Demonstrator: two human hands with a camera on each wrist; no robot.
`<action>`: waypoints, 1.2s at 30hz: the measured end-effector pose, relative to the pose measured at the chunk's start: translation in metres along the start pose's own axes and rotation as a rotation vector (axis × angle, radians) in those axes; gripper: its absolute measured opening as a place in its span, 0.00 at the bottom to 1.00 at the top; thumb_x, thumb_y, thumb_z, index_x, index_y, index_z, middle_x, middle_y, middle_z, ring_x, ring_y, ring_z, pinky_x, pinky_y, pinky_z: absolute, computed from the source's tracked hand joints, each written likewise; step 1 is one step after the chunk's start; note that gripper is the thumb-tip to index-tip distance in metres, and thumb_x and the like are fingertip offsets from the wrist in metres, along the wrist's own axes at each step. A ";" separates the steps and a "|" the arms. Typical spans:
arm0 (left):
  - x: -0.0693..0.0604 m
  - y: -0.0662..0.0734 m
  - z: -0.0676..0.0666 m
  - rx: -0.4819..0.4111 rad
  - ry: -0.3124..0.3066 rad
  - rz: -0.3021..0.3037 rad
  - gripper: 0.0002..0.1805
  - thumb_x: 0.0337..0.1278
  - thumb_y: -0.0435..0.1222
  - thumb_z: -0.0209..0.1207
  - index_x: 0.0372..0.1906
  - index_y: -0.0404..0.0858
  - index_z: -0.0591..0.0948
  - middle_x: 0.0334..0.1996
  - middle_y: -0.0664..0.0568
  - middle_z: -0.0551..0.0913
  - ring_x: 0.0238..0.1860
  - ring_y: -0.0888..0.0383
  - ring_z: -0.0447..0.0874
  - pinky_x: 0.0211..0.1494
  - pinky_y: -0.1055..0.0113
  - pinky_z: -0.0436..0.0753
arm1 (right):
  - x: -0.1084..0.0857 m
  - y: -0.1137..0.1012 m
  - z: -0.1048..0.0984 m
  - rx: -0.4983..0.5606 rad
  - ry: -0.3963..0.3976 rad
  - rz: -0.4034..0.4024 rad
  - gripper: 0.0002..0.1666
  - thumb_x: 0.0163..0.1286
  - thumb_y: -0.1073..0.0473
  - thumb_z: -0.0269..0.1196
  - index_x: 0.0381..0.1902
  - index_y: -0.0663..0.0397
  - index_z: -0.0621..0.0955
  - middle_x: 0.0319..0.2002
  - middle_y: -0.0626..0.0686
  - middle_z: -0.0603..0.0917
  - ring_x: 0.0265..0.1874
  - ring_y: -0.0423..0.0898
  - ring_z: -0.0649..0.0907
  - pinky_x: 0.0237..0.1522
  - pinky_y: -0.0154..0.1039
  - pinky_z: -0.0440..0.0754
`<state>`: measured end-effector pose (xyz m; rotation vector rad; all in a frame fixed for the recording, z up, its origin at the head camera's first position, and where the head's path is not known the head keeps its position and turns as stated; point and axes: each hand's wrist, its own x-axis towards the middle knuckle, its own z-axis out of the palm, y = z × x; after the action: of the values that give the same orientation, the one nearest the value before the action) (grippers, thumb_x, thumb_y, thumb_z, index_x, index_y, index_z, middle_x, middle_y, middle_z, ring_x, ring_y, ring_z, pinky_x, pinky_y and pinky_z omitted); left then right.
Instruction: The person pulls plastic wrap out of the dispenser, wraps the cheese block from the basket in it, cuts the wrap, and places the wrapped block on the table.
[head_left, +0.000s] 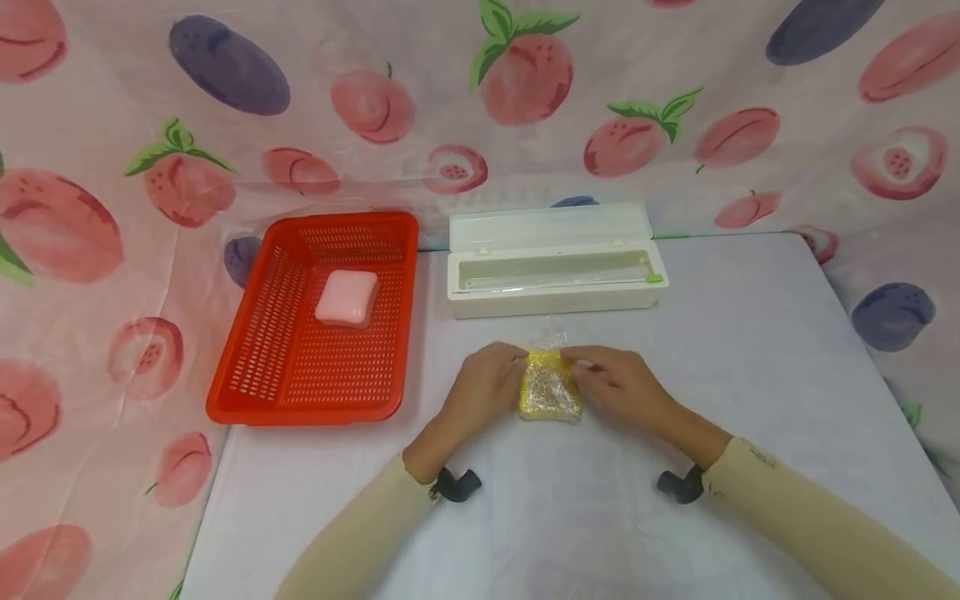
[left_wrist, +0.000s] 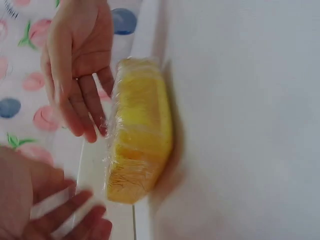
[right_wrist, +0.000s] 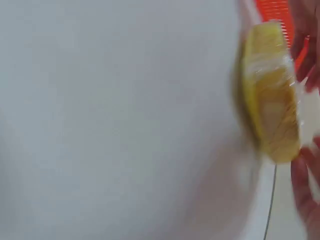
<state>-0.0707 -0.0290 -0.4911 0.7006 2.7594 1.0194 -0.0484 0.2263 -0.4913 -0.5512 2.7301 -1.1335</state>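
Observation:
A yellow rounded block wrapped in clear plastic film (head_left: 551,385) lies on the white table between the two hands, a loose flap of film spreading from its far edge. The left hand (head_left: 491,382) is at its left side, index fingertip by the far left corner. Opposite it, the right hand (head_left: 621,382) reaches to the far right corner with its fingertips. In the left wrist view the fingers of the left hand (left_wrist: 55,210) and the right hand (left_wrist: 82,65) look fairly straight beside the wrapped block (left_wrist: 140,130). The right wrist view is blurred and shows the block (right_wrist: 272,95) near both hands.
Behind the hands stands a long white film dispenser box (head_left: 555,302), its lid raised and a green slider at the right end. A red perforated basket (head_left: 407,333) on the left holds a pink rounded block (head_left: 347,297). Fruit-print cloth (head_left: 375,183) hangs behind the table (head_left: 750,350).

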 end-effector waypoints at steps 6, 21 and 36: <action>0.036 -0.002 0.001 -0.225 -0.019 -0.349 0.22 0.72 0.45 0.55 0.61 0.37 0.81 0.56 0.43 0.86 0.56 0.47 0.85 0.57 0.53 0.84 | 0.034 0.001 -0.007 0.223 0.047 0.430 0.27 0.75 0.45 0.60 0.64 0.55 0.77 0.59 0.59 0.84 0.58 0.55 0.84 0.55 0.50 0.86; 0.062 -0.018 0.006 -0.487 -0.237 -0.473 0.25 0.57 0.43 0.68 0.59 0.38 0.83 0.54 0.49 0.87 0.57 0.52 0.80 0.65 0.53 0.77 | 0.059 0.015 -0.007 0.493 -0.170 0.602 0.33 0.67 0.50 0.68 0.65 0.62 0.77 0.57 0.59 0.84 0.40 0.44 0.82 0.44 0.36 0.85; 0.054 -0.018 0.013 -0.326 -0.125 -0.199 0.08 0.62 0.42 0.68 0.44 0.46 0.90 0.42 0.55 0.91 0.45 0.59 0.87 0.50 0.64 0.82 | 0.048 0.011 -0.002 0.197 -0.014 0.367 0.11 0.63 0.52 0.73 0.44 0.45 0.90 0.46 0.49 0.91 0.52 0.50 0.87 0.55 0.49 0.83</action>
<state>-0.1213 -0.0081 -0.5100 0.4175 2.4163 1.2887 -0.0964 0.2159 -0.4967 -0.0280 2.5229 -1.2665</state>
